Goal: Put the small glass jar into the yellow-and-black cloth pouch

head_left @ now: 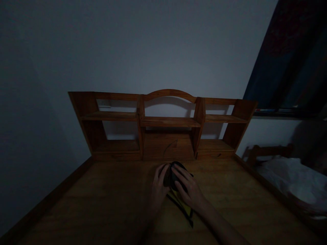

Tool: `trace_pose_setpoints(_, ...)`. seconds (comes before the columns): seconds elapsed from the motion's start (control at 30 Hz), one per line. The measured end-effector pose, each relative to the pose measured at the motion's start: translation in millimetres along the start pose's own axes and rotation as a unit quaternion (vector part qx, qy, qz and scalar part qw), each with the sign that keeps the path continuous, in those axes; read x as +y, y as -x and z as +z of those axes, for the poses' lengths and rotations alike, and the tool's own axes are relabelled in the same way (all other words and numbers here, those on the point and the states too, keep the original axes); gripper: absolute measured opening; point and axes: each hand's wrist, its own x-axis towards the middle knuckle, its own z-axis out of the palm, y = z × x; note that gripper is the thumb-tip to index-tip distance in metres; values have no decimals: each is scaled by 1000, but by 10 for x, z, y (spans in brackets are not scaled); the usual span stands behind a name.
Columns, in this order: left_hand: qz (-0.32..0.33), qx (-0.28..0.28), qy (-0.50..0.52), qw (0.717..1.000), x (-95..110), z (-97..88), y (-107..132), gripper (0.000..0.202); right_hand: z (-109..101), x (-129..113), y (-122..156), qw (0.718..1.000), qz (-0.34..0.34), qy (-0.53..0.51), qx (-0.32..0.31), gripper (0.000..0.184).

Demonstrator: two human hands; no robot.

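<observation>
Both hands meet near the far middle of the wooden desktop, around a dark rounded object (174, 185). Its kind cannot be made out in the dim light. My left hand (158, 185) curls its fingers round the left side, where a brownish part shows. On the right side, my right hand (188, 190) lays its bent fingers over a black, disc-like part, thumb below. Under the object and the right hand lies a yellow piece with black edging (181, 200), perhaps cloth. A black strip of it runs toward me and ends in a point. Part of it is hidden by the right hand.
A wooden desktop (102, 197) with raised side edges spreads around the hands. Along its back stands a wooden shelf unit (170, 121) against a pale wall. Off to the right are a chair-like wooden back (272, 149), white plastic-looking bags (293, 177) and a dark window (288, 68).
</observation>
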Motion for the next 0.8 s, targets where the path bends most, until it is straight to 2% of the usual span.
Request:
trace_pose_setpoints(0.2, 3, 26, -27, 999, -87, -14, -11, 76, 17, -27, 12, 998, 34, -50, 9, 45)
trace_pose_setpoints(0.33, 16, 7, -42, 999, -66, -68, -15, 79, 14, -47, 25, 996, 47, -71, 3, 45)
trace_pose_setpoints(0.53, 30, -54, -53, 997, 25, -92, 21, 77, -10, -74, 19, 996, 42, -82, 8, 48)
trace_pose_setpoints(0.8, 7, -42, -31, 999, 61, -61, 34, 74, -10, -46, -10, 997, 29, -73, 10, 47)
